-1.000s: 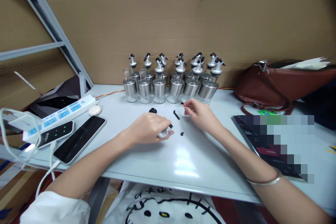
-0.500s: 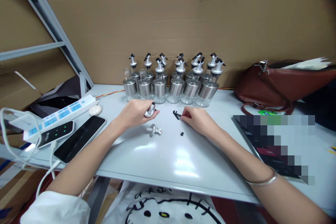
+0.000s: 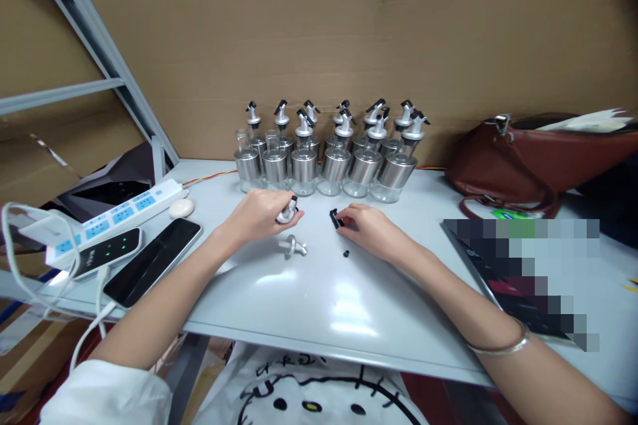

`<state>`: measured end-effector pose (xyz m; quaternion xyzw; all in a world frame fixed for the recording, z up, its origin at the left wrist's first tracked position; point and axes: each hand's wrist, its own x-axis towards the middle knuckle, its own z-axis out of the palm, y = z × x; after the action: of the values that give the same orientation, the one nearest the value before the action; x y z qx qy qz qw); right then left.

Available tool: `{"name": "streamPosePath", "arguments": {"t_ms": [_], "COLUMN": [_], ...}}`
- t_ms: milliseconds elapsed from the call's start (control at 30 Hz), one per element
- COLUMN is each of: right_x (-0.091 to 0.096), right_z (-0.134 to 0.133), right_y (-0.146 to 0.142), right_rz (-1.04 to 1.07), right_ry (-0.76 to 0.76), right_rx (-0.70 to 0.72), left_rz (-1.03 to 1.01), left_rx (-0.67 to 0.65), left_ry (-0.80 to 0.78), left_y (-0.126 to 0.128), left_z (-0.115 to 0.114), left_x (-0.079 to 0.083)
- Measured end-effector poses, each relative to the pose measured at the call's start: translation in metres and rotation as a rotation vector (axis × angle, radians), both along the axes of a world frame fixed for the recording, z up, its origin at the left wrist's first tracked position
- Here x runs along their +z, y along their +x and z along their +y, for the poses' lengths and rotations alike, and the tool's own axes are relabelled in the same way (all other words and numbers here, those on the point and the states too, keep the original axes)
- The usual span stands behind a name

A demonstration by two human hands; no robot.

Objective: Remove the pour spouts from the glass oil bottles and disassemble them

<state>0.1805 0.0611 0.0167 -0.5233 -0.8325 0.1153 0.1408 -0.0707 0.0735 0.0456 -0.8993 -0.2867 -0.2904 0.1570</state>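
My left hand point(image 3: 262, 214) is closed around a silver pour spout point(image 3: 288, 212) with a small black cap at its tip. Across from it, my right hand point(image 3: 369, 229) pinches a small black plastic lever point(image 3: 335, 219) just above the table. A second silver pour spout point(image 3: 293, 246), without black parts, lies on its side between and below the hands. Near my right fingertips a tiny black cap point(image 3: 346, 254) rests on the table. Behind the hands stand several glass-and-steel oil bottles point(image 3: 305, 165); most carry silver spouts with black levers, while two at the front left have bare necks.
To the left are a power strip point(image 3: 122, 216), a phone point(image 3: 154, 262), a black device with green lights point(image 3: 107, 252), a round white case point(image 3: 181, 208) and white cables. A brown handbag point(image 3: 543, 166) and a partly blurred flat dark item point(image 3: 491, 272) lie to the right. Cardboard point(image 3: 319, 33) backs the table.
My right hand has drawn the black lever up between its fingers and shows a firmer pinch; the lever has turned more upright. My left hand has barely shifted with the spout.
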Motion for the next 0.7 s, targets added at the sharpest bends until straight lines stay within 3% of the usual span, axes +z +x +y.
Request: {"name": "streamPosePath", "arguments": {"t_ms": [333, 567, 700], "right_x": [-0.0039, -0.0068, -0.0040], "right_z": [0.0036, 0.0067, 0.0031], "right_y": [-0.0008, -0.0007, -0.0019], "right_rz": [0.073, 0.058, 0.052], "right_ry": [0.085, 0.114, 0.142], "right_rx": [0.110, 0.099, 0.079], "left_rz": [0.032, 0.203, 0.236], "left_rx": [0.026, 0.149, 0.156], "left_ry": [-0.098, -0.418, -0.500], "left_y": [0.0026, 0.0063, 0.0083], "left_z": [-0.0010, -0.0043, -0.0063], "left_x": [-0.0027, 0.0035, 0.0064]}}
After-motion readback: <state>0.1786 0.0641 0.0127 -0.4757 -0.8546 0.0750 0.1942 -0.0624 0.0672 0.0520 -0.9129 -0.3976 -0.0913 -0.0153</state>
